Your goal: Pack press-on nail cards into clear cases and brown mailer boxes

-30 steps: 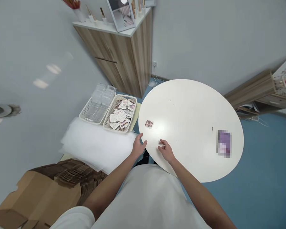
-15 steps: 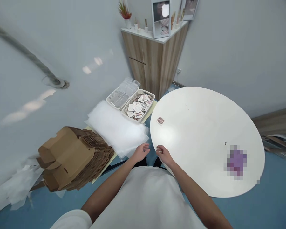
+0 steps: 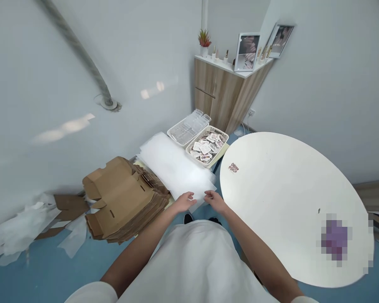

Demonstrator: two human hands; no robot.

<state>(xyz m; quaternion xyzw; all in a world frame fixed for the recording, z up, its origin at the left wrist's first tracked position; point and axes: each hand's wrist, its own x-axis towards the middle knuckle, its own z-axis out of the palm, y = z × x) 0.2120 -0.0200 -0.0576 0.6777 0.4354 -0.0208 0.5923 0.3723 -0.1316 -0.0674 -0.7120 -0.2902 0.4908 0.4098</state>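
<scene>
My left hand [image 3: 185, 202] hovers at the near corner of a stack of translucent white plastic sheets [image 3: 176, 166], its thumb and fingers apart. To its right, my right hand [image 3: 216, 201] is held in the air with fingers loosely bent and a small gap at the thumb, between the sheets and the round white table [image 3: 271, 202]. Nothing shows in either hand. On the table's left side lies a small card of brownish-red pieces [image 3: 233, 168].
Flattened cardboard boxes [image 3: 123, 198] are stacked left of the sheets. Behind are a basket of small printed cards [image 3: 205, 147] and a basket of clear plastic packs [image 3: 189, 127]. A wood-grain cabinet [image 3: 221, 90] stands in the corner. Plastic scraps [image 3: 25, 227] lie at far left.
My view has turned left, so the table, baskets and boxes sit further right and lower. My hands, still apart, now appear nearer the sheets; the right one no longer overlaps the table's edge as much.
</scene>
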